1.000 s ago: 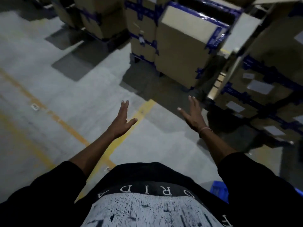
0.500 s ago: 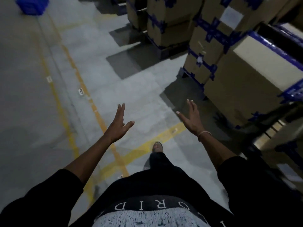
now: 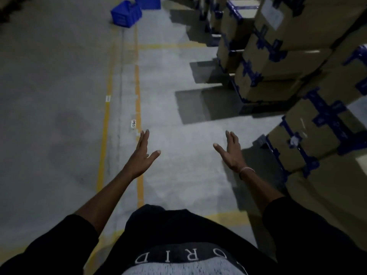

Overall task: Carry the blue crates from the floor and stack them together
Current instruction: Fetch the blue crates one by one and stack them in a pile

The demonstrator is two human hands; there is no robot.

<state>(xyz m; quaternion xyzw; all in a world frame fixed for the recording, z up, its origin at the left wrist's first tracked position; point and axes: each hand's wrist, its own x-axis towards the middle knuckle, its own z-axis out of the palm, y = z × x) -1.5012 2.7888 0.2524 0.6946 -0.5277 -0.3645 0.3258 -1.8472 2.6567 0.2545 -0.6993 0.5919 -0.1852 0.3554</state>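
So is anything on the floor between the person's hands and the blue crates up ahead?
Nothing visible. Bare floor lies between both open hands, left hand and right hand, and the blue crates. The cardboard boxes stand off to the right.

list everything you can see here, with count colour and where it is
blue crates: two in view, blue, on the floor far ahead at the top of the view; the farther one is cut off by the frame edge
cardboard boxes: many, brown with blue strapping, stacked along the right side
floor lines: several, yellow, running ahead along the grey concrete floor
floor labels: two, white, small, beside the yellow lines
wristband: one, pale, on the right wrist
shirt: one, black with white lettering, bottom of the view
left hand: one, fingers straight, held out empty
right hand: one, fingers straight, held out empty
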